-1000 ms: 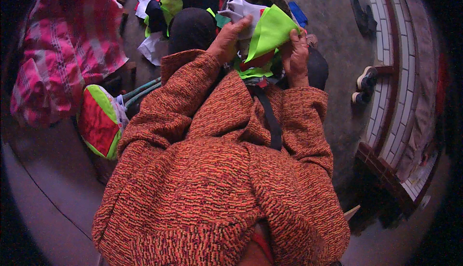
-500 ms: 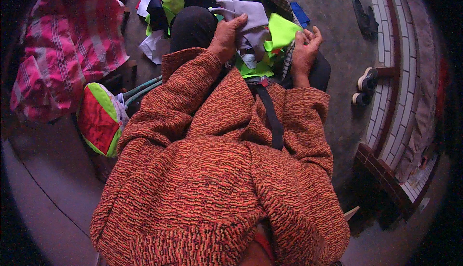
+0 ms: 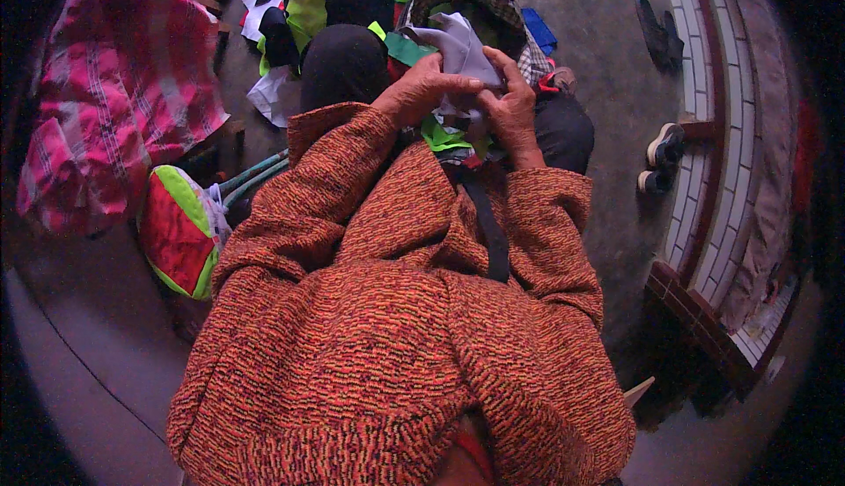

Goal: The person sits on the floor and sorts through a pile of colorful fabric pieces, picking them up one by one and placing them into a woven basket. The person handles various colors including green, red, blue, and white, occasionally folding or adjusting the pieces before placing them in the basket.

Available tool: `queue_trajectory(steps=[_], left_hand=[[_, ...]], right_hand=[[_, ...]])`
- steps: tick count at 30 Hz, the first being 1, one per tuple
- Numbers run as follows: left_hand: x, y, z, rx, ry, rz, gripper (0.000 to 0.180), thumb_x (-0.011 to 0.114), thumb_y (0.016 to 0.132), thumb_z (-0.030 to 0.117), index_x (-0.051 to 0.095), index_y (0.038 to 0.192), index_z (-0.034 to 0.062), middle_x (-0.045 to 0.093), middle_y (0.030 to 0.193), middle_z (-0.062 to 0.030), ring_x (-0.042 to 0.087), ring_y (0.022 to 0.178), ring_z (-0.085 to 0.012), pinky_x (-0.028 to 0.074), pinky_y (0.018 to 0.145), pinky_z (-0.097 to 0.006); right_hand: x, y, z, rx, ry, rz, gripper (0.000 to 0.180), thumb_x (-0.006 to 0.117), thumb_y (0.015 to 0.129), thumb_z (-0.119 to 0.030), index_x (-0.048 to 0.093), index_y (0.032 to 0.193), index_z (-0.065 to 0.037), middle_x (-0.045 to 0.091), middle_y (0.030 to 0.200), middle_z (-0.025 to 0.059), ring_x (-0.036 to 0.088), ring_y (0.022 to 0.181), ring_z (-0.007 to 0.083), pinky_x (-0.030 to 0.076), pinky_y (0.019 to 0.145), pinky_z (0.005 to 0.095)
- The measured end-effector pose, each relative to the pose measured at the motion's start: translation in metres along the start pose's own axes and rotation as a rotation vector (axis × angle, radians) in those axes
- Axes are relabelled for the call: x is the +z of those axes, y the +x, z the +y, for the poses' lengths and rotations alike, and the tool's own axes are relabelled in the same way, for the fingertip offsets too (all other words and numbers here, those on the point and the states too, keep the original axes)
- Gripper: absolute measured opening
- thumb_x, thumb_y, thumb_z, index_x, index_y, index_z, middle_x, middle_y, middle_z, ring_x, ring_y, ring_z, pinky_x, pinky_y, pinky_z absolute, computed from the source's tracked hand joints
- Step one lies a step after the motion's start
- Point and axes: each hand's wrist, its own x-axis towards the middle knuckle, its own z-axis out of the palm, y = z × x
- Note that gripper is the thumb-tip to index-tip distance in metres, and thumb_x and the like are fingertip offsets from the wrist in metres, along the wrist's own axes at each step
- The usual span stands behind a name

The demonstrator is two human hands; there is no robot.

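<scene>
Your left hand and right hand have fingers clamped on grey cloth ahead of you, bunched, not yet set down; multicoloured fabric scraps lie untouched on the floor.

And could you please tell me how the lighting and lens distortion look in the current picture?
Head view: dim, purplish light; black fisheye corners; the tiled ledge bows outward at right; the dark trousers lose detail; the grey cloth is brighter, without strong glare.
</scene>
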Motion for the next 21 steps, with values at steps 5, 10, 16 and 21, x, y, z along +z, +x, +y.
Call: queue_trajectory(steps=[5,10,16,21], left_hand=[[-0.004,0.003,-0.006,-0.012,-0.001,-0.016,0.047,0.067,0.067,0.005,0.047,0.108,-0.0024,0.057,0.099,-0.01,0.056,0.092,-0.02,0.043,0.085,-0.031],[-0.007,0.007,-0.01,0.039,0.081,0.045,0.047,0.059,0.065,-0.002,0.047,0.111,-0.0016,0.056,0.102,-0.0094,0.054,0.093,-0.0188,0.041,0.086,-0.031],[-0.009,0.009,-0.011,0.076,-0.033,0.084,0.047,0.055,0.066,-0.004,0.048,0.112,0.0007,0.057,0.102,-0.0081,0.056,0.09,-0.0188,0.042,0.085,-0.03],[-0.005,0.007,-0.008,0.09,-0.094,0.165,0.043,0.053,0.069,-0.006,0.048,0.111,0.0008,0.059,0.097,-0.0087,0.057,0.086,-0.0186,0.046,0.079,-0.03]], right_hand=[[-0.002,0.001,0.01,0.142,0.242,0.119,0.025,0.053,0.079,-0.004,0.057,0.103,-0.005,0.063,0.093,0.005,0.058,0.083,0.0132,0.046,0.075,0.0264],[-0.004,0.006,0.032,0.241,0.621,0.163,0.023,0.054,0.087,-0.016,0.057,0.104,-0.002,0.061,0.095,0.0034,0.056,0.083,0.0117,0.046,0.073,0.0273],[-0.012,0.007,0.023,0.396,0.806,0.415,0.025,0.048,0.089,-0.014,0.051,0.111,-0.004,0.057,0.103,0.0063,0.055,0.093,0.0184,0.045,0.082,0.0311],[-0.016,0.009,0.014,0.401,0.911,0.494,0.027,0.044,0.09,-0.015,0.049,0.113,-0.002,0.055,0.108,0.0083,0.055,0.095,0.0212,0.044,0.084,0.0341]])
